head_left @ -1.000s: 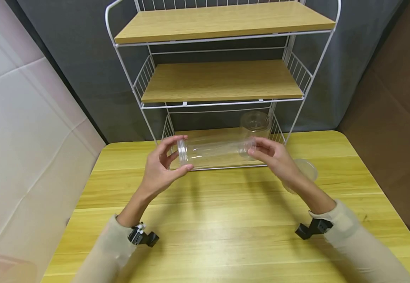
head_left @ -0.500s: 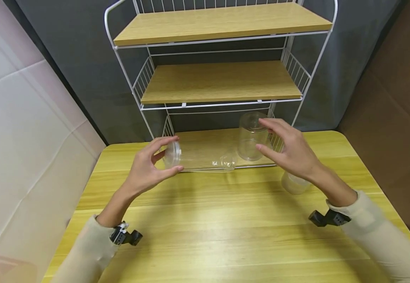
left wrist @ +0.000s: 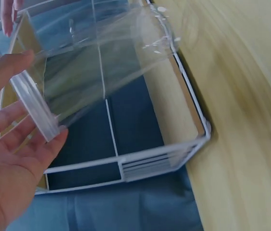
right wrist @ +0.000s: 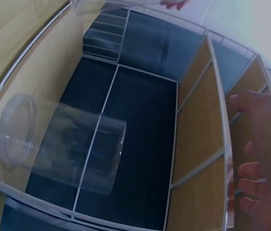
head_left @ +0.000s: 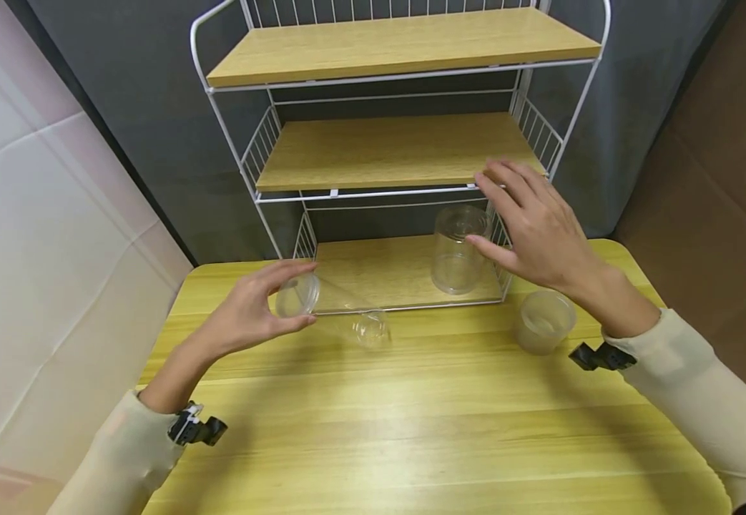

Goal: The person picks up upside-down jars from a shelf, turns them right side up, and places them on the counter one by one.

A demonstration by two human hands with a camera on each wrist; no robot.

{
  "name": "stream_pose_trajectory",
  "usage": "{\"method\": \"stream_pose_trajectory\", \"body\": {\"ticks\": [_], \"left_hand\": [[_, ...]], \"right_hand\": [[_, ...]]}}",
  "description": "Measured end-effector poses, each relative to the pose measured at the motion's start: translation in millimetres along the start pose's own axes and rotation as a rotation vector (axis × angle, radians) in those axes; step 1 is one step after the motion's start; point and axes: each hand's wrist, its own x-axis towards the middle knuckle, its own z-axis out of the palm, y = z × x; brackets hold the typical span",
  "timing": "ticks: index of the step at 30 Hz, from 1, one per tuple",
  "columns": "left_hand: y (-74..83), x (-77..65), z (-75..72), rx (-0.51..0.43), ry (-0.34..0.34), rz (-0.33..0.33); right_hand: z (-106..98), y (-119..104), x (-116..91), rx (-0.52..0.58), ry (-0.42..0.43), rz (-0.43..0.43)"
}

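Left hand (head_left: 250, 307), thumb and fingers partly spread round one end, grips the clear jar (left wrist: 104, 62), whose long axis slants off to its right, while the farther right hand (head_left: 536, 225) is loosely spread, holding nothing.

Between the held tube (head_left: 335, 311) and upright jar (head_left: 458, 265), the bottom shelf (head_left: 375, 272) can be reached; from above, access is blocked by the middle shelf (head_left: 385, 150).
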Motion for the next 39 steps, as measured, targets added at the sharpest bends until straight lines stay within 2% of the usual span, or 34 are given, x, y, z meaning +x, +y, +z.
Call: {"method": "stream_pose_trajectory", "body": {"ticks": [8,14,21,25,29,39], "left_hand": [[-5.8,-4.6,-19.9,0.095,-0.116,-0.057],[-10.2,-10.0,-30.2,0.150,-0.148,-0.041],[-14.4,-16.5,-45.9,0.206,-0.191,-0.066],[-20.9,-18.7,-53.8,0.246,-0.199,-0.042],[-26.3,-20.8,-59.8,0.243,-0.217,-0.035],[-33.5,-21.9,-70.1,0.247,-0.307,-0.119]], "right_hand": [[5,15,13,-0.069,-0.019,-0.016],[8,22,18,-0.108,-0.064,0.001],[11,23,18,-0.129,-0.108,0.036],[11,24,16,-0.132,-0.113,0.054],[13,25,14,-0.130,-0.114,0.064],[17,25,12,-0.143,-0.088,0.065]]}}
